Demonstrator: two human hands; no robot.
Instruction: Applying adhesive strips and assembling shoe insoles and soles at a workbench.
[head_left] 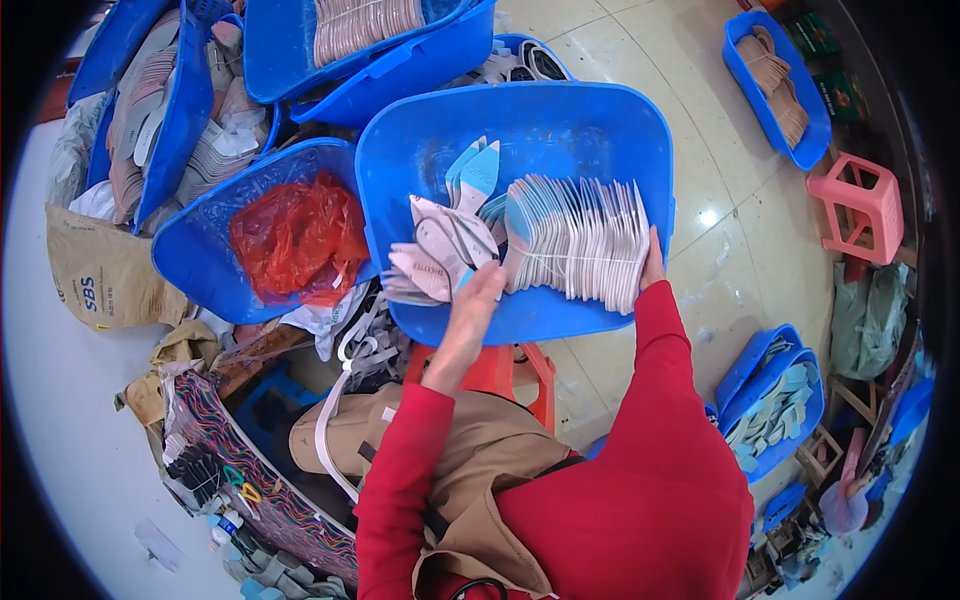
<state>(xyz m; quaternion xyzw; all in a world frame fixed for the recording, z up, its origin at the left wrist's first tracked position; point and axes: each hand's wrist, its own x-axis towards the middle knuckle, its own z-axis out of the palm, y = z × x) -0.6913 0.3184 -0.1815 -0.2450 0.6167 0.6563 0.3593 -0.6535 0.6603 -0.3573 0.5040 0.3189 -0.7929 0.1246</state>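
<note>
A blue plastic basin (600, 110) stands in front of me with shoe insoles in it. On its right side a long row of white and pale-blue insoles (580, 240) stands on edge, packed close together. My left hand (478, 300) is closed on a small bunch of loose insoles (428, 268), slightly smeared by motion, at the basin's near left. A few blue-tipped insoles (474, 172) lean behind them. My right hand (653, 264) is at the right end of the row, by the basin wall; its fingers are mostly hidden.
To the left, another blue basin (190, 250) holds a crumpled red plastic bag (300, 240). More blue basins (400, 90) with insole stacks crowd the far left. A red stool (540, 385) is under the basin; a pink stool (865, 205) and further basins (800, 150) stand right.
</note>
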